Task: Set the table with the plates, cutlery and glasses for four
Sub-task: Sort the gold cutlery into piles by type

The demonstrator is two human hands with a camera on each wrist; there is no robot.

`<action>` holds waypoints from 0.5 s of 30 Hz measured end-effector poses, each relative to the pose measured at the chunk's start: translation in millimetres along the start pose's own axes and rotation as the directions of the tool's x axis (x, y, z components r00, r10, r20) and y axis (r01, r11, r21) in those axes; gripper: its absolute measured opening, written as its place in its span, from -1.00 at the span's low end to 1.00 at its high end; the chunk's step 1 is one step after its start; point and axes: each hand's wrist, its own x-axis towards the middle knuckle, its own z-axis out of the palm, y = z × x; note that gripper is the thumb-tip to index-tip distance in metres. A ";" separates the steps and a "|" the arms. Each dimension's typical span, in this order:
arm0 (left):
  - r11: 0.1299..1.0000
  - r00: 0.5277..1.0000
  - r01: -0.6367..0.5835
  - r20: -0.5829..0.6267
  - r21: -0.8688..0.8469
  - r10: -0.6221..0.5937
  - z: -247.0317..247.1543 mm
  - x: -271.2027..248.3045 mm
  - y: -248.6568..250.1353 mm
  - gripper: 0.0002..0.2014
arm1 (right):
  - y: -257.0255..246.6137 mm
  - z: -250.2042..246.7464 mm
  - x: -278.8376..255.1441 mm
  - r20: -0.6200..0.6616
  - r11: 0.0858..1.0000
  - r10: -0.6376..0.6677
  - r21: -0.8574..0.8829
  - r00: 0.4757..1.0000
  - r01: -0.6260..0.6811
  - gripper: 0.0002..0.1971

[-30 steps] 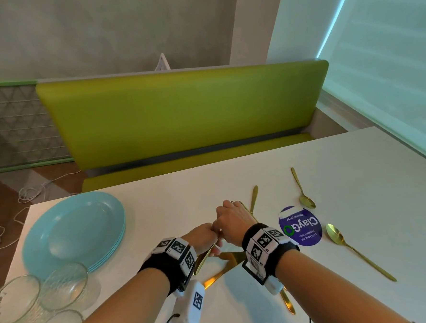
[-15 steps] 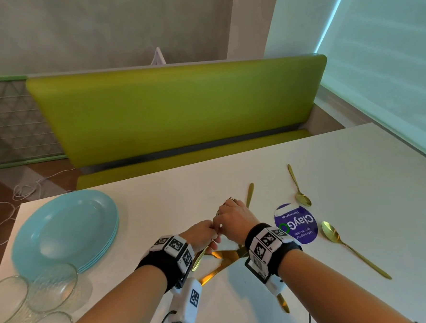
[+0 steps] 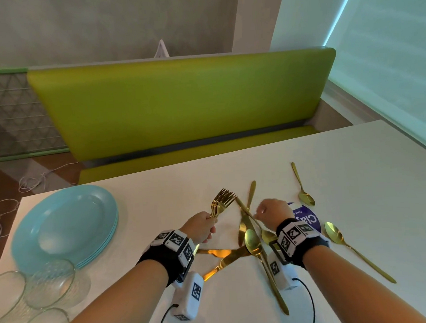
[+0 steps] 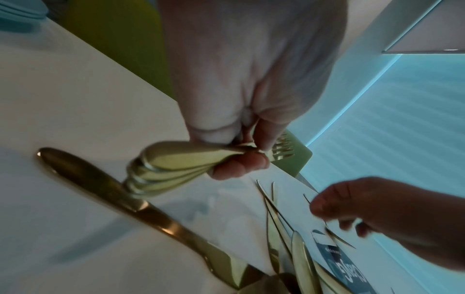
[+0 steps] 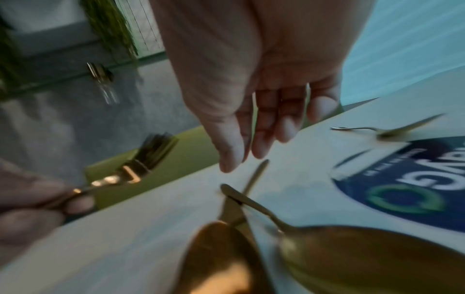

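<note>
Gold forks (image 3: 222, 201) fisted upright in left hand (image 3: 201, 228)

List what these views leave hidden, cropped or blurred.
- Glasses: cut off by the head view's lower-left edge; count unclear.
- Forks: handles hidden inside the left hand in the head view.
- Purple sticker: text partly covered by the right hand.
- Right wrist view: motion-blurred.
</note>
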 end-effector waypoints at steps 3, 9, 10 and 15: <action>0.999 1.000 0.002 -0.008 0.043 -0.002 -2.6 2.4 -2.1 -0.83 | 13.1 13.2 4.9 0.101 0.992 0.097 -0.091 0.990 -0.088 -0.64; 0.998 0.998 0.055 -0.018 -0.024 -0.055 -1.5 5.2 -5.7 -0.83 | 16.1 31.9 9.7 0.123 0.982 0.155 -0.127 0.980 -0.140 -0.60; 0.998 0.998 0.059 -0.021 -0.037 -0.060 -1.1 5.2 -6.1 -0.82 | 15.5 32.7 10.1 0.114 0.982 0.159 -0.125 0.981 -0.145 -0.61; 0.998 0.998 0.056 -0.030 -0.036 -0.057 -3.5 3.7 -6.1 -0.74 | 11.5 35.3 10.7 0.041 0.969 0.181 -0.181 0.983 -0.171 -0.72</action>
